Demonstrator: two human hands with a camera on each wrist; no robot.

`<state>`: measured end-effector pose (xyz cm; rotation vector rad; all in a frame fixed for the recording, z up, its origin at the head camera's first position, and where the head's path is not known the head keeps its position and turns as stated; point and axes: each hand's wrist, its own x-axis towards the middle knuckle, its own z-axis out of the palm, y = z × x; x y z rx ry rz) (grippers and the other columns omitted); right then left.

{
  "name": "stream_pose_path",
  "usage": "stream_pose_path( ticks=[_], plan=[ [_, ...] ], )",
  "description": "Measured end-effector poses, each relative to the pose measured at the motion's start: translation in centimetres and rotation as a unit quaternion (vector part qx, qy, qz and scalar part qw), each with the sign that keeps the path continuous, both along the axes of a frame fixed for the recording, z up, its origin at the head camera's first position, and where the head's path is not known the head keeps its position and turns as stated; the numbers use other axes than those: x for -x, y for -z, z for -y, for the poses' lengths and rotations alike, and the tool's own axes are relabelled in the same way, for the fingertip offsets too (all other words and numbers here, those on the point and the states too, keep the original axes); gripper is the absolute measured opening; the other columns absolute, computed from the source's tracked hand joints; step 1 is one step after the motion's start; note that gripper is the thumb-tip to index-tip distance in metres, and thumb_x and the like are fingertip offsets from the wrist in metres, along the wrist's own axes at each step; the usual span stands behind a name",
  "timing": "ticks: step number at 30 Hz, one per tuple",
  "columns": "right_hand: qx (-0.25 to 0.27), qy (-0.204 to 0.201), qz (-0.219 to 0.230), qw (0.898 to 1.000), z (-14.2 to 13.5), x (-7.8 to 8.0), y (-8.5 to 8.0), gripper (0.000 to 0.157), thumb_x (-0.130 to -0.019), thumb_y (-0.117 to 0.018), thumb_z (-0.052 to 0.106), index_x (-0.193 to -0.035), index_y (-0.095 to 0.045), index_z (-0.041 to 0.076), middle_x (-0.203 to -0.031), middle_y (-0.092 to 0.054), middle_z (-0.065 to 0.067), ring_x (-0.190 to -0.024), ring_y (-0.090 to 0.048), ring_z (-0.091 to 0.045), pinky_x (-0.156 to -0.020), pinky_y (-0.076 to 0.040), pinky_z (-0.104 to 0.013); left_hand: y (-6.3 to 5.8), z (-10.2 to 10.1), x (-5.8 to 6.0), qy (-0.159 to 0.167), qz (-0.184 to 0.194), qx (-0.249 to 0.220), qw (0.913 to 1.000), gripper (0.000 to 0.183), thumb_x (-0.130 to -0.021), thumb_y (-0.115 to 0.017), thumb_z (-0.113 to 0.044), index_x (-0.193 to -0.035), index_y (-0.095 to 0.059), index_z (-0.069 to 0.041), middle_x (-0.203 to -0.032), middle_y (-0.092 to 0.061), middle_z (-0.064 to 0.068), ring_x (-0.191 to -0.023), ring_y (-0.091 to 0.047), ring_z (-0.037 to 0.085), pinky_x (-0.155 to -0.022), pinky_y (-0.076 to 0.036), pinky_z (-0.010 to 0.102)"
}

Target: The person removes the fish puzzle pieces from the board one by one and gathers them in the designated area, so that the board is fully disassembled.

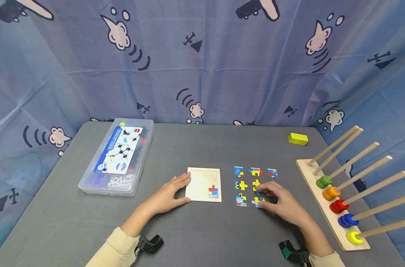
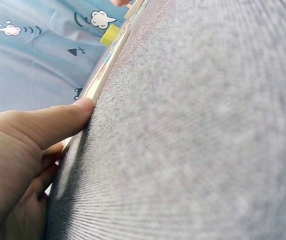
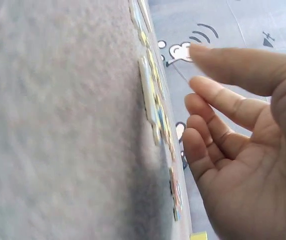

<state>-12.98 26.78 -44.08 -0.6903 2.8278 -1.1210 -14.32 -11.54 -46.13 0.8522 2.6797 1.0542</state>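
Note:
A square wooden puzzle board (image 1: 199,182) lies flat, with one red, yellow and blue piece (image 1: 214,193) in its near right corner. My left hand (image 1: 167,194) rests along the board's left edge, thumb at the near corner and fingers toward the far corner. In the left wrist view the straight thumb (image 2: 65,117) presses on the wooden edge. Several loose jigsaw pieces (image 1: 241,200) lie in rows right of the board. My right hand (image 1: 284,204) hovers over the right side of these rows, covering part of them. Its thumb and fingertips are apart in the right wrist view, with nothing between them.
A clear plastic case (image 1: 140,163) with a molecule label lies at the left. On the right stands a wooden peg rack (image 1: 326,207) with coloured rings, its pegs leaning outward. A yellow block (image 1: 298,139) sits near the far right edge. A patterned curtain (image 1: 202,59) hangs behind.

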Motion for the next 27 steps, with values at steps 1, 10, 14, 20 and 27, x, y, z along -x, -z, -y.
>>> stream_pose_path(
  ticks=[1, 10, 14, 20, 27],
  plan=[
    [0.001, -0.004, -0.001, 1.000, 0.1, 0.0, 0.0, 0.036, -0.080, -0.076, 0.018, -0.113, -0.064, 0.008, -0.108, -0.062, -0.002, -0.092, -0.057, -0.014, -0.079, -0.050, -0.021, 0.0, 0.0, 0.0, -0.001, 0.001, 0.000, 1.0000, 0.070, -0.086, -0.070, -0.026, -0.142, -0.039, 0.002, -0.153, -0.032, 0.013, -0.142, -0.028, 0.029, -0.117, -0.020, 0.051],
    [0.009, -0.041, -0.009, 0.999, 1.8, 0.2, -0.3, 0.050, -0.080, -0.076, 0.016, -0.125, -0.059, 0.005, -0.119, -0.061, -0.006, -0.106, -0.058, -0.019, -0.090, -0.049, -0.021, 0.1, 0.0, -0.2, -0.007, 0.002, 0.003, 1.0000, 0.070, -0.086, -0.070, -0.025, -0.143, -0.039, 0.001, -0.153, -0.032, 0.012, -0.142, -0.029, 0.028, -0.117, -0.021, 0.050],
    [0.006, -0.052, 0.002, 0.999, 3.2, 0.4, -0.8, 0.052, -0.079, -0.076, 0.017, -0.126, -0.058, 0.005, -0.124, -0.059, -0.005, -0.107, -0.058, -0.021, -0.091, -0.049, -0.026, 0.2, 0.0, -0.1, -0.007, 0.001, 0.003, 1.0000, 0.070, -0.086, -0.070, -0.026, -0.143, -0.039, 0.001, -0.153, -0.033, 0.011, -0.142, -0.029, 0.028, -0.117, -0.021, 0.049],
    [-0.006, -0.080, 0.016, 0.997, 5.8, 1.1, -1.3, 0.050, -0.081, -0.075, 0.019, -0.126, -0.058, 0.005, -0.125, -0.058, -0.005, -0.108, -0.058, -0.024, -0.092, -0.051, -0.035, 0.2, -0.1, 0.1, -0.006, -0.001, 0.006, 1.0000, 0.069, -0.086, -0.070, -0.027, -0.142, -0.041, 0.000, -0.153, -0.034, 0.009, -0.142, -0.029, 0.027, -0.118, -0.021, 0.048],
    [-0.025, -0.116, 0.044, 0.992, 9.1, 1.9, -1.4, 0.051, -0.082, -0.074, 0.017, -0.128, -0.057, 0.002, -0.125, -0.058, -0.007, -0.109, -0.057, -0.023, -0.093, -0.050, -0.036, 0.1, 0.0, 0.0, -0.011, -0.001, 0.009, 0.9999, 0.069, -0.085, -0.070, -0.027, -0.142, -0.041, 0.000, -0.152, -0.034, 0.010, -0.142, -0.029, 0.027, -0.118, -0.021, 0.047]
  ],
)
